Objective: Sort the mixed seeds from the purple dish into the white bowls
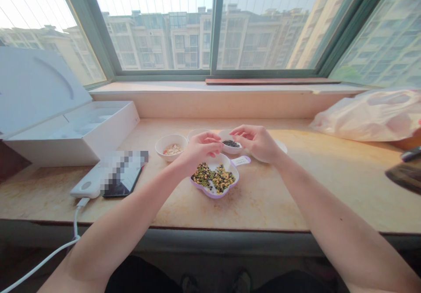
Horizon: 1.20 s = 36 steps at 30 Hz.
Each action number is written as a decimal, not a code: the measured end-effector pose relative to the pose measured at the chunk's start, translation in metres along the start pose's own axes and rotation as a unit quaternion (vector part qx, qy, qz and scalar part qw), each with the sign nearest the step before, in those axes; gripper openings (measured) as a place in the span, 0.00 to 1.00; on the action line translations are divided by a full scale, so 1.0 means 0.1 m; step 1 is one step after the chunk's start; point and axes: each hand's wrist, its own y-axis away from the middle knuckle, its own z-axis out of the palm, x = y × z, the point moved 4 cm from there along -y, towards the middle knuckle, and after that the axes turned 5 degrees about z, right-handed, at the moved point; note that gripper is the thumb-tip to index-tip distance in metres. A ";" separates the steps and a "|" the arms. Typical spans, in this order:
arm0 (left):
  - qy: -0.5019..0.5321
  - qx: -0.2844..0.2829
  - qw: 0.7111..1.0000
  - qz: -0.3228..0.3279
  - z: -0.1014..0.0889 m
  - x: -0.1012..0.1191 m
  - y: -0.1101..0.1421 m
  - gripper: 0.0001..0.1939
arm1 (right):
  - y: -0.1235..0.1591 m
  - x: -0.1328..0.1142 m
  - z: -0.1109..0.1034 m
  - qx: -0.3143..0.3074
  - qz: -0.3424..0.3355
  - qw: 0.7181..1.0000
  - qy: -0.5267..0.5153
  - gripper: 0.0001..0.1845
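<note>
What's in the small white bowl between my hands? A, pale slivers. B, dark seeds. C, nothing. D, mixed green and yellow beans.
B. The small white bowl between your left hand and right hand holds a small heap of dark seeds.

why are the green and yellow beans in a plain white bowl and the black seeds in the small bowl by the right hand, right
The beans are not in a plain white bowl: the head view shows them on a purple-rimmed white plate. The black seeds do sit in the small bowl by the right hand.
</note>
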 end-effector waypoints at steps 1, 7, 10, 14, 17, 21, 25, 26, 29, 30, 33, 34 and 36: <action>0.019 0.006 1.000 -0.007 -0.01 -0.01 0.00 0.07 | 0.02 -0.02 0.06 -0.025 0.007 0.999 -0.026 0.18; 0.028 0.017 0.999 -0.037 -0.03 -0.06 -0.01 0.07 | 0.07 -0.11 0.30 -0.091 0.009 0.992 -0.088 0.25; 0.023 0.026 0.998 -0.057 -0.02 -0.08 0.00 0.07 | 0.06 -0.10 0.33 -0.073 -0.002 0.995 -0.065 0.25; -0.002 0.035 0.998 -0.052 0.00 -0.10 0.00 0.05 | 0.06 -0.07 0.33 -0.062 -0.020 0.998 -0.026 0.24; -0.062 0.030 0.998 -0.015 -0.01 -0.12 -0.01 0.06 | 0.05 -0.05 0.33 -0.064 -0.047 0.997 -0.006 0.22; -0.274 0.002 0.960 0.050 -0.02 -0.10 -0.01 0.07 | 0.04 -0.04 0.30 -0.060 -0.072 0.995 0.044 0.18; -0.543 -0.101 0.827 0.101 0.06 -0.08 0.04 0.12 | -0.01 0.03 0.11 -0.003 -0.050 0.992 0.113 0.15; -0.579 -0.132 0.798 0.104 0.09 -0.09 0.06 0.13 | -0.03 0.06 0.03 0.021 -0.038 0.990 0.133 0.15; -0.636 -0.196 0.739 0.101 0.15 -0.10 0.10 0.15 | -0.11 0.19 -0.22 0.079 0.011 0.976 0.205 0.13; -0.646 -0.206 0.728 0.099 0.16 -0.10 0.10 0.16 | -0.13 0.25 -0.30 0.090 0.032 0.968 0.231 0.12; -0.659 -0.210 0.716 0.095 0.17 -0.11 0.11 0.15 | -0.17 0.41 -0.53 0.128 0.096 0.940 0.302 0.11; -0.662 -0.209 0.714 0.096 0.17 -0.11 0.11 0.14 | -0.17 0.45 -0.60 0.133 0.112 0.932 0.319 0.11; -0.668 -0.210 0.707 0.102 0.18 -0.12 0.11 0.14 | -0.17 0.52 -0.69 0.126 0.144 0.921 0.338 0.10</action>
